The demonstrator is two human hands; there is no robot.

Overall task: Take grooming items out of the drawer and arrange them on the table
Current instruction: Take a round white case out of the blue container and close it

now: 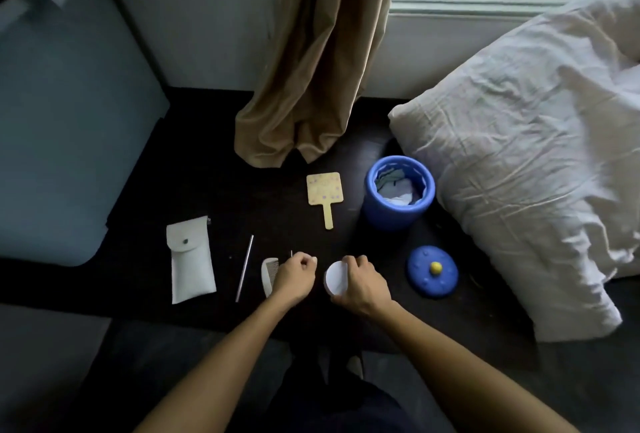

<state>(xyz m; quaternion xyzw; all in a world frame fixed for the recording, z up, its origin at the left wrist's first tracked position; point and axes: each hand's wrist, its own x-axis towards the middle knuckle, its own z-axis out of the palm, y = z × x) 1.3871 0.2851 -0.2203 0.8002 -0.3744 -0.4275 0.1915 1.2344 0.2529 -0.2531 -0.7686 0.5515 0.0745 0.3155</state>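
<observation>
On the dark table lie a white snap pouch, a thin metal rod, a pale comb and a yellow hand mirror lying face down. My left hand is closed beside the comb, with a small dark thin tip showing above its fingers. My right hand grips a round white jar from the right side. No drawer is visible.
A blue pot stuffed with paper or cloth stands right of the mirror. Its blue lid with a yellow knob lies near the table's right front. A white pillow overhangs the right side. A tan curtain hangs onto the back.
</observation>
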